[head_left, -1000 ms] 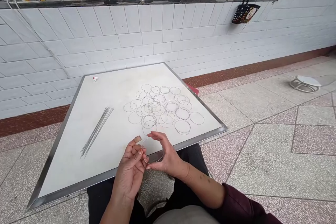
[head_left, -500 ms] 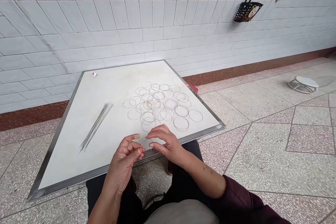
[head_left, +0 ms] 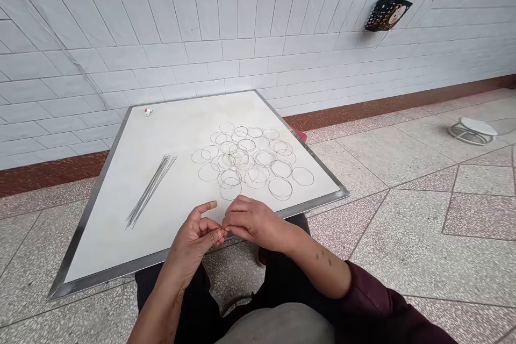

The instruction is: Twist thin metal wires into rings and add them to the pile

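Note:
My left hand [head_left: 193,242] pinches a thin wire between thumb and fingers at the near edge of the table, its bandaged index finger raised. Against those fingertips, my right hand [head_left: 256,220] is closed in a pinch on the same wire, which the fingers now mostly hide. Beyond my hands, many thin wire rings [head_left: 244,158] lie overlapping on the white tabletop [head_left: 97,226]. To the left rests a slanted bundle of straight wires [head_left: 151,192].
A small red-and-white object [head_left: 148,112] lies at the table's far left corner. The tabletop has a metal rim [head_left: 116,279]. Behind it stands a white tiled wall [head_left: 181,59] with a hanging dark bag [head_left: 387,14]. A white stool [head_left: 473,129] is on the floor at right.
My right hand has closed from an open curve into a pinch and come against my left fingertips. The small wire curve seen between the hands is now hidden. The view has shifted slightly.

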Motion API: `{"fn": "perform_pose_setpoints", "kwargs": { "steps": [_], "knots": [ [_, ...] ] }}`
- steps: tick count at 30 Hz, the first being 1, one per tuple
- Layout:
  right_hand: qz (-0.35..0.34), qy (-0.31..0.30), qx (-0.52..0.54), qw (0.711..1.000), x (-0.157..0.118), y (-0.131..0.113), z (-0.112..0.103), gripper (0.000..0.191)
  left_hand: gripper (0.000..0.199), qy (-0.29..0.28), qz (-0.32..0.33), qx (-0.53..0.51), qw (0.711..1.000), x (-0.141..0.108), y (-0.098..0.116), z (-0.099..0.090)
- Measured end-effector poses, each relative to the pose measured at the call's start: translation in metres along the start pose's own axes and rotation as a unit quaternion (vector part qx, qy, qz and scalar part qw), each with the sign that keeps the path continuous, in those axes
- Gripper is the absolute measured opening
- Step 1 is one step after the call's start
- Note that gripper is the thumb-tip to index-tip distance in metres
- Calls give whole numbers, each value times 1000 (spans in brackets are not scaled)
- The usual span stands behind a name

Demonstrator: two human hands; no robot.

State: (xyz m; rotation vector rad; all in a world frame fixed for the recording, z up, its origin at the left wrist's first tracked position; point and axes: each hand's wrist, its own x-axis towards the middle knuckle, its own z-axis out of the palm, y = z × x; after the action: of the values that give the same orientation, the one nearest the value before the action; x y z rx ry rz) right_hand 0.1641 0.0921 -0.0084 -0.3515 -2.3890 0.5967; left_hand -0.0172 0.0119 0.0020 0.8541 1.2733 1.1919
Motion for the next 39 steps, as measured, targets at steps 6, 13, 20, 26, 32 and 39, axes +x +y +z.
{"fn": "perform_pose_setpoints", "kwargs": {
  "steps": [6,13,20,26,32,39],
  "knots": [
    [46,68,13,997,0,5,8,13,56,24,31,-1,999,2,0,-1],
    [48,70,35,996,-2,12,16,15,57,35,44,6,998,8,-10,-3],
    [61,8,65,996,-4,9,13,11,60,22,47,81,995,11,-14,-5],
    [89,-11,82,993,-4,10,12,8,62,-6,34,111,993,10,-7,-5],
    [106,9,96,990,0,10,10,9,60,-4,21,74,997,10,1,-6],
    [132,54,124,982,-4,13,13,9,53,-16,-20,-72,997,9,-11,-9]
  ]
}}
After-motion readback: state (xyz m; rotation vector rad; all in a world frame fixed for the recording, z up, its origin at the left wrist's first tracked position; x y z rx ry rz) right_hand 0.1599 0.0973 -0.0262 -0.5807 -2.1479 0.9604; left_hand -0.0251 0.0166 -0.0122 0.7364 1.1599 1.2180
